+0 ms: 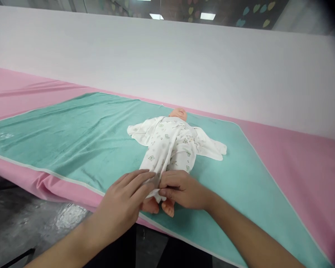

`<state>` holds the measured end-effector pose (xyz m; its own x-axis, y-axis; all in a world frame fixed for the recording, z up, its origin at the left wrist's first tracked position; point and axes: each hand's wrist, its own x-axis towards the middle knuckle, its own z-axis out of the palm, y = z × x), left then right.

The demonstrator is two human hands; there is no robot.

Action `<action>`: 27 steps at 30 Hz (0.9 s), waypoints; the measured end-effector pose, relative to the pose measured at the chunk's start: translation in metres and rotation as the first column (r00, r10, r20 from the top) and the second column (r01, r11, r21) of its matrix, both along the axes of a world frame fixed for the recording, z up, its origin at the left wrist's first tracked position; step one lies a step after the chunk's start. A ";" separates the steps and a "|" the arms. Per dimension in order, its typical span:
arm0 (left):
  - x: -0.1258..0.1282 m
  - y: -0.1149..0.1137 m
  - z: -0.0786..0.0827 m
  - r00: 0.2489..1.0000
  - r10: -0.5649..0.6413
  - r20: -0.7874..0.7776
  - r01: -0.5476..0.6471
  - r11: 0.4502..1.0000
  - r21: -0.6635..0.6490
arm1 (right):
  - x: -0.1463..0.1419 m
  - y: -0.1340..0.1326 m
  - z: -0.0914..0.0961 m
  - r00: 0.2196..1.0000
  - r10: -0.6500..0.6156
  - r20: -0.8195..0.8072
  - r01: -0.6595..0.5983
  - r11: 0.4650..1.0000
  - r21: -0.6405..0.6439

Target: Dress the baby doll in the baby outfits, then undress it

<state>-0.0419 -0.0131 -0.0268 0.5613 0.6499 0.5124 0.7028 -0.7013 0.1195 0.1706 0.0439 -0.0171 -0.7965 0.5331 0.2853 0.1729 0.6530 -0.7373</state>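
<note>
A baby doll [179, 113] lies on its back, head away from me and feet toward me. It wears a white printed baby romper [181, 143] with both sleeves spread out to the sides. At the lower end of a trouser leg, my left hand [125, 197] has its fingers closed over the fabric, its thumb hidden. Close beside it, my right hand [181, 189] pinches the romper's edge between thumb and forefinger. Below the hem, the doll's bare feet [169, 207] stick out between my hands.
Beneath the doll is a green blanket [80, 130] with a pale border, spread over a pink cover [290, 156]. A white wall panel [167, 63] rises behind. The near edge of the surface drops to a grey floor [13, 223] at lower left.
</note>
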 end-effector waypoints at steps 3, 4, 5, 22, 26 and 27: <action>-0.017 -0.015 0.004 0.995 -0.044 0.089 0.050 0.997 -0.058 | 0.002 0.000 0.000 0.999 -0.012 -0.040 0.009 0.996 -0.087; -0.023 -0.020 0.005 0.986 -0.046 0.159 0.061 0.994 -0.086 | 0.003 0.001 0.000 0.998 -0.026 -0.057 0.018 0.990 -0.139; -0.028 -0.023 0.007 0.968 -0.040 0.249 0.073 0.989 -0.126 | 0.003 0.001 0.000 0.996 -0.048 -0.081 0.032 0.981 -0.192; 0.016 0.267 0.033 0.904 0.188 0.385 0.101 0.779 -0.619 | 0.035 0.188 0.008 0.587 -0.799 -0.135 0.794 0.600 -0.100; -0.002 0.267 0.035 0.937 0.019 0.350 0.240 0.693 -0.680 | 0.045 0.189 0.013 0.784 -0.619 0.038 0.617 0.773 -0.143; -0.005 0.266 0.036 0.941 -0.018 0.338 0.256 0.691 -0.676 | 0.047 0.187 0.014 0.809 -0.585 0.053 0.586 0.798 -0.140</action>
<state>-0.0469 0.2527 0.0094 0.5812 0.8091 0.0865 0.4552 -0.4114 0.7896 0.2176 0.2305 -0.0029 -0.3209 0.9326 0.1653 0.4933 0.3136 -0.8114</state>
